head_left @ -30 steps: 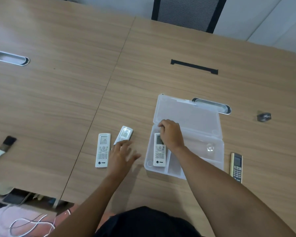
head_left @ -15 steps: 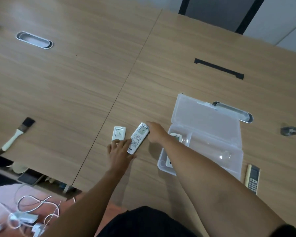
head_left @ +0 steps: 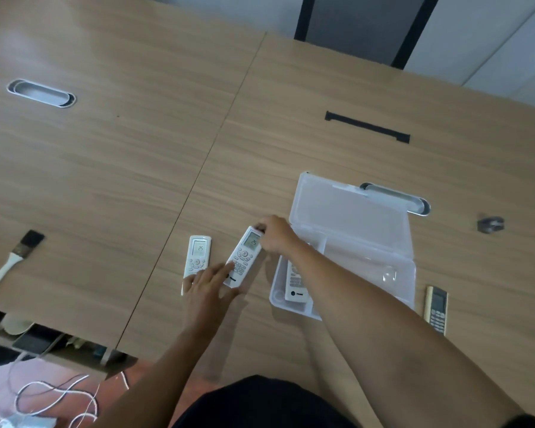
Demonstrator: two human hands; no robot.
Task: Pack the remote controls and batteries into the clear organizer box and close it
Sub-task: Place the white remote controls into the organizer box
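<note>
The clear organizer box (head_left: 393, 284) lies open on the wooden table, lid (head_left: 352, 217) folded back. One white remote (head_left: 295, 284) lies in its left compartment, partly under my right forearm. Two white remotes lie left of the box: an upright one (head_left: 198, 253) and a tilted one (head_left: 244, 256). My right hand (head_left: 275, 233) pinches the top end of the tilted remote. My left hand (head_left: 207, 288) rests flat with fingers spread over the lower ends of both remotes. A beige remote with dark keypad (head_left: 436, 308) lies right of the box.
A paintbrush (head_left: 11, 262) lies at the table's left edge. A small dark object (head_left: 490, 224) sits far right. Metal cable grommets (head_left: 40, 93) (head_left: 396, 199) and a black slot (head_left: 366, 127) are set in the tabletop. A chair (head_left: 362, 29) stands behind. Cables lie on the floor.
My right hand left the remote in the box and reached left to grip the top of the tilted remote. My left hand slid onto the lower ends of the two remotes.
</note>
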